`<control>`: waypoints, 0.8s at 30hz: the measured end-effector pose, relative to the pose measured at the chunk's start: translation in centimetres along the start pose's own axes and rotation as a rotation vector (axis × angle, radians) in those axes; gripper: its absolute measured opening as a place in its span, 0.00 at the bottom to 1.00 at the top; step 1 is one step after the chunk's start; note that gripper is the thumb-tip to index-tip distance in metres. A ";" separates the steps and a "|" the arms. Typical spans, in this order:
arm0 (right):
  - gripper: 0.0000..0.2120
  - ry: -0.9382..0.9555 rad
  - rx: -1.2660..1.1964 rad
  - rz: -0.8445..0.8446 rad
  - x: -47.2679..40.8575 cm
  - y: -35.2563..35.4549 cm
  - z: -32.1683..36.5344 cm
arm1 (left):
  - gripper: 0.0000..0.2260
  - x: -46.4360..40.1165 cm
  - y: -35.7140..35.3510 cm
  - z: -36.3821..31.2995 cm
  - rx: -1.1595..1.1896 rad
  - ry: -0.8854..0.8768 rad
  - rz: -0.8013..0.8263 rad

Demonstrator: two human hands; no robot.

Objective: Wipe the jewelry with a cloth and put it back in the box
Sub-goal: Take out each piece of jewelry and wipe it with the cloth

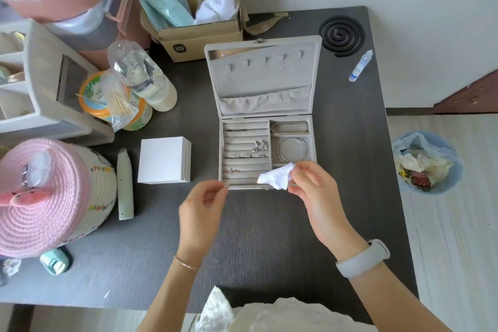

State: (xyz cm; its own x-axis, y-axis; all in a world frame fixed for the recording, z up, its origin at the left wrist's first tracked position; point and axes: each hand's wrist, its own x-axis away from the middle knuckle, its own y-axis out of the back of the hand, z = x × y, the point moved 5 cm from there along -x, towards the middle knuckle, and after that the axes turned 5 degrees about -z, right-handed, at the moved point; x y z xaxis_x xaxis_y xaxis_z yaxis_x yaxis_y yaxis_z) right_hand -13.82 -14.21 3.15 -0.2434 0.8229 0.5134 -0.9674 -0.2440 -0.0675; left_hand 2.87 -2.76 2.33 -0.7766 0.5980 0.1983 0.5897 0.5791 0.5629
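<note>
A: Cloth (277, 176) position?
B: Pinched by the right hand (312, 186), above the near edge of the open box (265, 116).
A: Left hand (202, 205)?
B: Fingertips held together as on something small; the item cannot be made out.
A: Jewelry?
B: Bangles (292, 149) and rings (249, 155) are seen lying in the box.

Head camera looks steeply down, close above the dark table (269, 237).
</note>
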 end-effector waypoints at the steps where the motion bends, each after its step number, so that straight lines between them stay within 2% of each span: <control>1: 0.09 0.003 0.016 0.001 -0.2 0.1 -0.1 | 0.03 -0.4 1.0 1.7 -0.058 0.061 -0.082; 3: 0.08 0.004 0.026 -0.010 -0.6 0.4 -0.3 | 0.04 -0.9 2.6 5.0 -0.141 0.190 -0.194; 6: 0.07 -0.014 0.023 -0.044 -0.9 0.6 -0.5 | 0.06 -1.7 3.6 7.9 -0.155 0.328 -0.239; 10: 0.09 -0.015 0.014 -0.052 -0.8 0.5 -0.6 | 0.09 -3.1 2.8 8.0 -0.174 0.305 -0.207; 13: 0.09 0.004 0.032 -0.050 -0.8 0.7 -0.6 | 0.10 -2.9 2.8 7.4 -0.160 0.278 -0.272; 16: 0.09 0.033 0.036 -0.055 -1.1 0.9 -0.3 | 0.08 -1.7 2.3 5.4 -0.199 0.110 -0.331; 20: 0.05 -0.001 -0.094 0.008 -1.7 1.2 -0.3 | 0.08 -2.2 -1.8 1.1 -0.218 -0.222 -0.118; 22: 0.11 -0.036 -0.205 0.087 -1.9 1.2 -0.2 | 0.09 -3.4 -4.2 -0.5 -0.218 -0.274 -0.033; 24: 0.08 -0.032 -0.296 0.189 -1.8 0.8 0.6 | 0.09 -4.8 -6.2 -1.7 -0.243 -0.288 -0.008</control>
State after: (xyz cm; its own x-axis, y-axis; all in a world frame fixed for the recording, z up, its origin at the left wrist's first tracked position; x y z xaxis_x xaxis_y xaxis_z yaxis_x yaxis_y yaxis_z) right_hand -14.11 -16.18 2.67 -0.4220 0.7599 0.4945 -0.8850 -0.2269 -0.4065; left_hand 2.57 -10.20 -0.74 -0.6664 0.7453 -0.0215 0.4871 0.4570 0.7442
